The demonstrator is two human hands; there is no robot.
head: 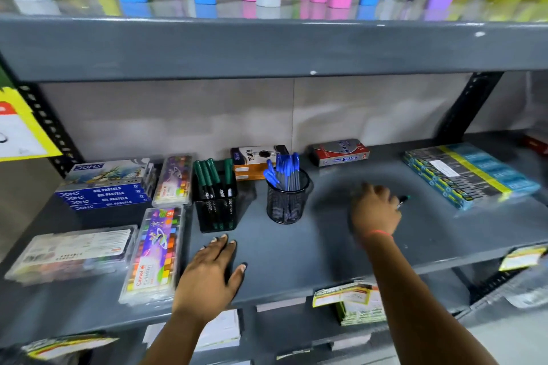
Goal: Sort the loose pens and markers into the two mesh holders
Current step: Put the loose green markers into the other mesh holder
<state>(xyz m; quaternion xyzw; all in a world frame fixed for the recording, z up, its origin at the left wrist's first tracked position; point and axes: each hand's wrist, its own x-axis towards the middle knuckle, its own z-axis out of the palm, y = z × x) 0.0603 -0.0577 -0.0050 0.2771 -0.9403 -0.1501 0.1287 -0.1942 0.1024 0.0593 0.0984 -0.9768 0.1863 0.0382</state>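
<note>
Green-capped marker sits in the right hand, fingers closed around it, out on the bare shelf right of both holders. Square mesh holder has the green markers, round mesh holder the blue pens. Left hand lies flat on the shelf, fingers spread, gripping nothing. No other loose pens visible. Risk: the marker's route to the square holder crosses the round one; clipping the pens could tip it.
</note>
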